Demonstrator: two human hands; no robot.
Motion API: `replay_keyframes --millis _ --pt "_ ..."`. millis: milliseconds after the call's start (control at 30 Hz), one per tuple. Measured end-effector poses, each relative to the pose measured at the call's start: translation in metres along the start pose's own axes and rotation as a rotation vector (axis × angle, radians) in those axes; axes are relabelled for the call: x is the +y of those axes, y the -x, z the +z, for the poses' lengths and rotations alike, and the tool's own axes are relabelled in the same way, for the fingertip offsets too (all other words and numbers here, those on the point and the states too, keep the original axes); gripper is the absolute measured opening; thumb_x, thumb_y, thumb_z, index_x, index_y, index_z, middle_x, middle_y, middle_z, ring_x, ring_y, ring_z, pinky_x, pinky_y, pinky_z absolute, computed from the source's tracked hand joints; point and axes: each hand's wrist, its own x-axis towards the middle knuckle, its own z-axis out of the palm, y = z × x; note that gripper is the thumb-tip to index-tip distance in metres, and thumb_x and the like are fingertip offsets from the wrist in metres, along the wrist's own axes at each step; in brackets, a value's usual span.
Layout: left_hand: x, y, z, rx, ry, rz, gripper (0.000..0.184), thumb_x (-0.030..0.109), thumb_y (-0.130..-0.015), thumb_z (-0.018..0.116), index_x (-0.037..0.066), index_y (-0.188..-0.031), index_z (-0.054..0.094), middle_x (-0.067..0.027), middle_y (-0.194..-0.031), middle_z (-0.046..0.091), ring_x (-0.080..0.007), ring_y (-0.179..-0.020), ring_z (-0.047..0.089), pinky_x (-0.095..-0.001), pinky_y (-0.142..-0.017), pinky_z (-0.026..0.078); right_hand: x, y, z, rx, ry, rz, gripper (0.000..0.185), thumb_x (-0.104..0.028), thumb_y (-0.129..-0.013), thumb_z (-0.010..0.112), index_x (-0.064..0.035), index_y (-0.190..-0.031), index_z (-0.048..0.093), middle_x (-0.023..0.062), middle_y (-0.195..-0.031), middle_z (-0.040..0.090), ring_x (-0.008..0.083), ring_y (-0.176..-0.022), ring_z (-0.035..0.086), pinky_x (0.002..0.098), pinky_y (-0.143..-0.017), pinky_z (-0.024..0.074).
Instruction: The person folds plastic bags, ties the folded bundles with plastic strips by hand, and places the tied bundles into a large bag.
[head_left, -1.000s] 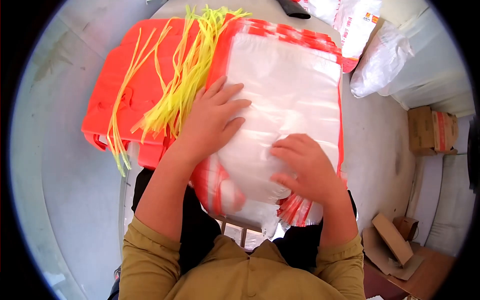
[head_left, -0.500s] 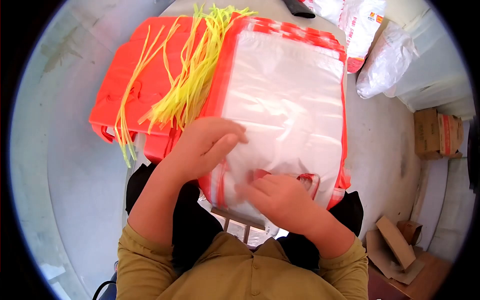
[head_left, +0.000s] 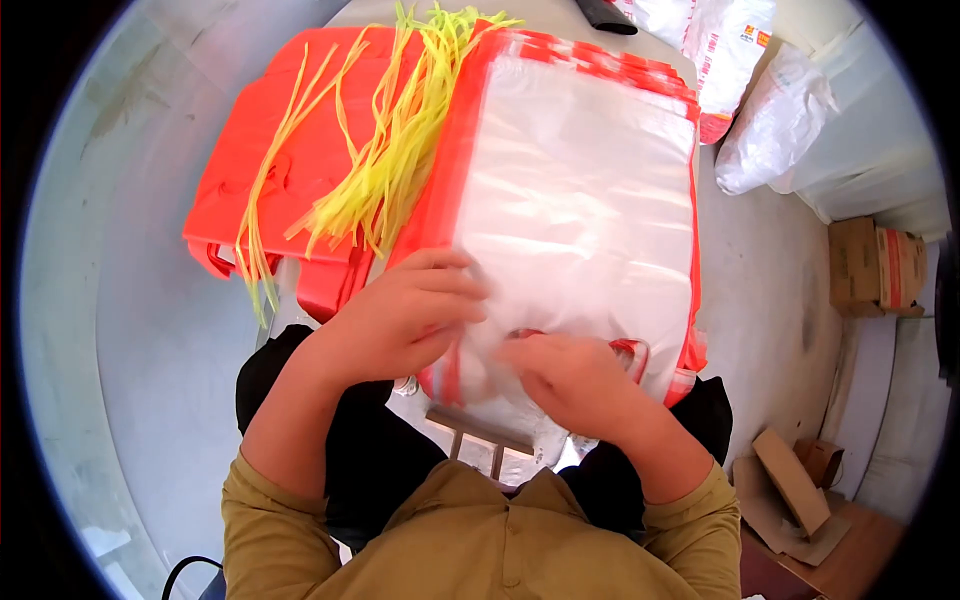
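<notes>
A stack of clear plastic bags with red borders (head_left: 580, 170) lies before me, its near end over my knees. My left hand (head_left: 415, 310) rests at the stack's left near edge, its slightly bent fingers apart and blurred at the tips. At the near end, my right hand (head_left: 575, 380) is curled, with thumb and fingers closed on the top bag's film beside a red-edged handle opening (head_left: 630, 352). Its fingertips are smeared by motion. Left of the stack, a bundle of yellow plastic strips (head_left: 400, 160) lies partly over a pile of red plastic bags (head_left: 300, 130).
White printed sacks (head_left: 725, 60) and a white plastic bundle (head_left: 775, 120) are at the upper right. A dark tube-like object (head_left: 605, 15) lies at the table's far edge. Cardboard boxes (head_left: 855, 265) stand by the right wall, with flattened cardboard (head_left: 790, 490) at lower right.
My left hand has moved slightly, its fingers now more spread over the bag edge. My right hand has shifted a little right and up. The view has shifted slightly.
</notes>
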Motion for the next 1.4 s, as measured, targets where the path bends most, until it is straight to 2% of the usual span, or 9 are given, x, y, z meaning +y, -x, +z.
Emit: replay_keyframes --millis 100,200,400,667,767,867,1067,1233,1400 --pt "0.009 -0.007 0.000 0.014 -0.056 0.003 0.035 0.007 -0.081 0.081 0.007 -0.115 0.075 -0.0073 -0.125 0.072 -0.0358 -0.133 0.055 -0.0482 -0.111 0.045 0.003 0.000 -0.013 -0.007 -0.184 0.145 0.031 0.003 -0.093 0.065 -0.0037 -0.123 0.071 0.0095 -0.090 0.070 0.0188 -0.069 0.063 0.0305 -0.066 0.0513" --pt "0.018 -0.019 -0.002 -0.018 -0.069 -0.028 0.040 0.015 -0.077 0.087 0.008 -0.113 0.073 -0.0070 -0.120 0.071 -0.0354 -0.128 0.056 -0.0479 -0.108 0.046 0.004 -0.002 -0.022 0.065 -0.345 0.196 0.034 0.005 -0.096 0.060 -0.0026 -0.128 0.070 0.0025 -0.086 0.067 0.0091 -0.070 0.055 0.0264 -0.065 0.0458" --pt "0.024 -0.034 0.004 -0.033 -0.063 -0.025 0.043 0.031 -0.077 0.090 0.009 -0.110 0.072 -0.0098 -0.116 0.069 -0.0356 -0.121 0.059 -0.0472 -0.105 0.046 0.010 0.002 -0.055 -0.060 -0.662 0.500 0.037 0.006 -0.098 0.059 0.0000 -0.133 0.066 -0.0044 -0.086 0.064 0.0023 -0.076 0.050 0.0219 -0.066 0.0412" --pt "0.021 -0.039 0.010 -0.055 0.036 -0.066 0.029 0.030 -0.088 0.082 0.007 -0.103 0.073 -0.0122 -0.107 0.069 -0.0356 -0.115 0.061 -0.0462 -0.100 0.047 0.023 0.008 -0.050 -0.053 -0.664 0.367 0.037 0.005 -0.100 0.056 -0.0012 -0.135 0.065 -0.0031 -0.089 0.066 0.0025 -0.078 0.050 0.0225 -0.068 0.0426" --pt "0.022 -0.044 0.018 0.126 -0.027 0.077 0.019 0.019 -0.082 0.081 0.005 -0.091 0.072 -0.0123 -0.086 0.069 -0.0362 -0.092 0.064 -0.0457 -0.082 0.051 0.022 0.007 -0.053 -0.036 -0.636 0.381 0.035 0.004 -0.101 0.057 -0.0013 -0.135 0.065 -0.0011 -0.093 0.067 0.0033 -0.082 0.053 0.0230 -0.070 0.0452" --pt "0.027 -0.042 0.010 0.014 -0.054 -0.058 0.029 0.021 -0.087 0.081 0.007 -0.111 0.072 -0.0118 -0.103 0.067 -0.0352 -0.111 0.061 -0.0444 -0.100 0.048 0.026 0.008 -0.056 0.063 -0.556 0.345 0.034 0.002 -0.101 0.058 -0.0013 -0.134 0.065 0.0000 -0.096 0.066 0.0052 -0.087 0.056 0.0239 -0.076 0.0485" --pt "0.018 -0.051 0.022 0.259 -0.039 -0.207 0.039 0.003 -0.089 0.077 0.007 -0.126 0.069 -0.0105 -0.109 0.064 -0.0296 -0.107 0.061 -0.0386 -0.098 0.049 0.043 0.011 -0.079 0.291 -0.354 0.376 0.031 -0.008 -0.101 0.062 -0.0032 -0.130 0.069 0.0065 -0.094 0.068 0.0141 -0.087 0.063 0.0321 -0.086 0.0555" --pt "0.021 -0.060 0.024 0.325 0.044 -0.378 0.029 0.005 -0.094 0.076 0.009 -0.123 0.073 -0.0057 -0.102 0.062 -0.0180 -0.096 0.061 -0.0312 -0.086 0.051 0.054 0.011 -0.079 0.334 -0.272 0.483 0.026 -0.010 -0.100 0.067 -0.0032 -0.124 0.071 0.0038 -0.095 0.068 0.0123 -0.089 0.062 0.0291 -0.082 0.0529" --pt "0.017 -0.062 0.028 0.344 -0.020 -0.378 0.025 0.008 -0.093 0.076 0.007 -0.118 0.075 -0.0094 -0.095 0.064 -0.0219 -0.086 0.064 -0.0345 -0.080 0.053 0.055 0.013 -0.079 0.277 -0.231 0.517 0.025 -0.010 -0.100 0.069 -0.0035 -0.123 0.071 0.0045 -0.099 0.069 0.0128 -0.091 0.064 0.0288 -0.081 0.0533"
